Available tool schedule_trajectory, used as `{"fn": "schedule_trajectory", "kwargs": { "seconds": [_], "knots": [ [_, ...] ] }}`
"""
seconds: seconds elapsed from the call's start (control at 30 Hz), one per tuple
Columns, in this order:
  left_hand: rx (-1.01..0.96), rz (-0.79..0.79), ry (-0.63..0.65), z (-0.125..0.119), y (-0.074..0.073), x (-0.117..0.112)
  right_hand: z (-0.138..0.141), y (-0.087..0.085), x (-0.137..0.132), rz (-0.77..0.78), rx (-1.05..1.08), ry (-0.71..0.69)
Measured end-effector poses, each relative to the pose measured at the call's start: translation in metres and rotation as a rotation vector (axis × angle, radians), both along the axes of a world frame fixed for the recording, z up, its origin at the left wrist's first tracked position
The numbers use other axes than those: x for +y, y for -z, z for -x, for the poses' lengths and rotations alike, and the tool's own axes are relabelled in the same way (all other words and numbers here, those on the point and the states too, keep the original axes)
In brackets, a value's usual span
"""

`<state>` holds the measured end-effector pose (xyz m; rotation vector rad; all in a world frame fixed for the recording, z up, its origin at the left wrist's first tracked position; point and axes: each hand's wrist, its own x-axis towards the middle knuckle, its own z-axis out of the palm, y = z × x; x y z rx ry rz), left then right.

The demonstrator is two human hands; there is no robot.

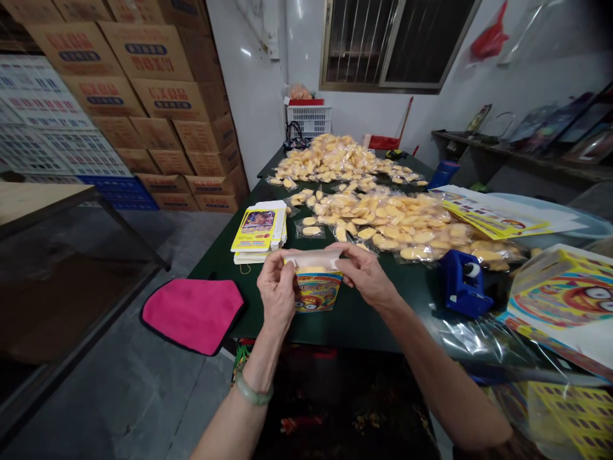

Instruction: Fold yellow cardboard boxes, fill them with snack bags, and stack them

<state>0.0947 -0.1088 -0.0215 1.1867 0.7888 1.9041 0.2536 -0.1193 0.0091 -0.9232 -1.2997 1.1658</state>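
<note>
Right now our left hand (pixel 276 295) and right hand (pixel 364 276) grip the pale top edge of a printed yellow carton (pixel 317 291), upright over the near edge of the dark green table (pixel 354 319), with a blue tape dispenser (pixel 462 284) just right and bagged yellow slices (pixel 383 223) beyond.

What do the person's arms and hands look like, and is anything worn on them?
The left forearm and right forearm are bare, with no sleeves over them, and the left hand and right hand wear no gloves. A pale green bangle circles the left wrist.
</note>
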Motion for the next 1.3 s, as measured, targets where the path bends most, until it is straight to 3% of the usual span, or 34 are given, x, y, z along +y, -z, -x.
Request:
{"fn": "schedule_trajectory", "kwargs": {
  "seconds": [0.13, 0.27, 0.4, 0.6, 0.8, 1.0, 1.3],
  "knots": [
    [0.067, -0.103, 0.047, 0.007, 0.001, -0.004, 0.009, 0.009, -0.001, -0.055, 0.183, 0.069],
    [0.083, -0.170, 0.141, 0.011, 0.006, -0.009, 0.007, 0.022, -0.003, -0.068, 0.276, 0.022],
    [0.174, -0.152, 0.134, 0.015, 0.002, -0.010, 0.001, 0.026, -0.004, -0.119, 0.155, 0.006],
    [0.469, -0.099, 0.174, 0.031, -0.022, -0.008, -0.001, 0.019, -0.003, -0.144, -0.017, -0.002],
    [0.707, -0.224, 0.251, 0.048, -0.036, 0.004, 0.003, 0.013, -0.008, -0.272, -0.167, 0.118],
    [0.697, -0.331, 0.276, 0.048, -0.027, 0.006, 0.002, 0.023, -0.011, -0.457, -0.205, 0.128],
    [0.590, -0.475, 0.215, 0.040, -0.007, 0.002, 0.002, 0.048, -0.014, -0.533, -0.235, 0.178]
  ]
}}
